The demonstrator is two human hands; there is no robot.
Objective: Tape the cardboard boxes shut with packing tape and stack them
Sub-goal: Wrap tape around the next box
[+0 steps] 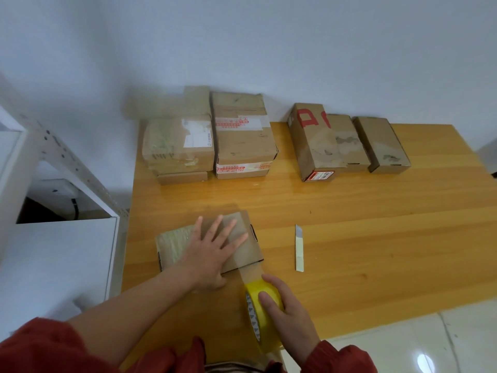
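Box [250, 251] sits near the front edge of the table [349, 238], left of centre. Our left hand [212, 251] lies flat on its top, fingers spread, pressing down. Our right hand [290, 313] grips the yellow tape roll [254, 290] just in front of the box, thumb and fingers curled round it. A strip of tape [251, 273] runs from roll to the box's near side. Knife [299, 247] lies right of the box, apart from it. Stacks of boxes [242, 135] at back left against the wall [269, 49]; row of boxes [347, 141] at back right.
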